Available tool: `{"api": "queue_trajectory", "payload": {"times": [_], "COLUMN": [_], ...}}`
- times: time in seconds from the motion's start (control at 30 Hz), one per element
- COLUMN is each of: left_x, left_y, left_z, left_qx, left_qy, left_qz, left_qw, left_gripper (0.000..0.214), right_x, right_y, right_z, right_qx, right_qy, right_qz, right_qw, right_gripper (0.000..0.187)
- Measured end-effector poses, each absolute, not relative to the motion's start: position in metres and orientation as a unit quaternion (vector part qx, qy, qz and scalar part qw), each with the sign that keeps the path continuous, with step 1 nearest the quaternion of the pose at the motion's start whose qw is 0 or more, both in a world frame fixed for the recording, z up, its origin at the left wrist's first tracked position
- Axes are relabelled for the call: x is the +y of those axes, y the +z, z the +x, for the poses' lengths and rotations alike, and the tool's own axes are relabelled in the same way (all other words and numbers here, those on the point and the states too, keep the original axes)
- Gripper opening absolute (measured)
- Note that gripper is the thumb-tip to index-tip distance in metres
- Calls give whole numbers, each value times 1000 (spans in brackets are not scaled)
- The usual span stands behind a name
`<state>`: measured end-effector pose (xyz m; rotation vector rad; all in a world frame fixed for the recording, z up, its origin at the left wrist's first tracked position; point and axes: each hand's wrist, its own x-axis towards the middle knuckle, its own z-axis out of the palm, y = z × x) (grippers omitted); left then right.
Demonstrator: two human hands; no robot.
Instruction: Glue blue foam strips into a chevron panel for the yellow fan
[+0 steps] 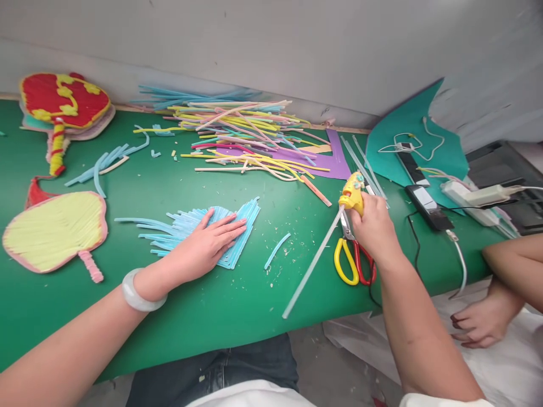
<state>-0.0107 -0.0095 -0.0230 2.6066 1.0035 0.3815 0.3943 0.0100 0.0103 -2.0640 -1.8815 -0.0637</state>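
Note:
My left hand (207, 243) lies flat, fingers stretched out, on a fan-shaped sheet of light blue pipe cleaners (244, 226) set side by side. Several loose ends stick out to its left. In my right hand (375, 229) is a yellow hot glue gun (353, 192), with a long clear glue stick (311, 265) jutting from it toward the table's front edge. Beneath that hand are scissors (348, 260) with one yellow and one red handle. A short blue pipe cleaner piece (277, 251) rests between my hands among small scraps.
A pile of coloured pipe cleaners (237, 127) lies along the wall. Finished fans, one red (80, 99) and one pale yellow (55, 232), are at left. Phones (428, 209), cables and a power strip (466, 200) sit at right, beside another person's hand (487, 316).

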Motion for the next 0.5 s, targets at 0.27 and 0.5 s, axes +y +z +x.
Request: {"api": "queue_trajectory", "payload": {"times": [0.27,0.5], "left_x": [-11,-10], "left_y": [-21,-22], "left_z": [-10,-10], "left_qx": [362,352], "left_qy": [122,134], "left_qz": [909,912], "left_qw": [166,165], "left_gripper": [45,43], "right_x": [40,-28], "right_y": [6,27], "right_z": [427,313], "right_qx": [-691,-807], "right_qy": [-74,79], "right_qz": [-715,-551], "right_qw": [79,197], "right_gripper": [53,11]}}
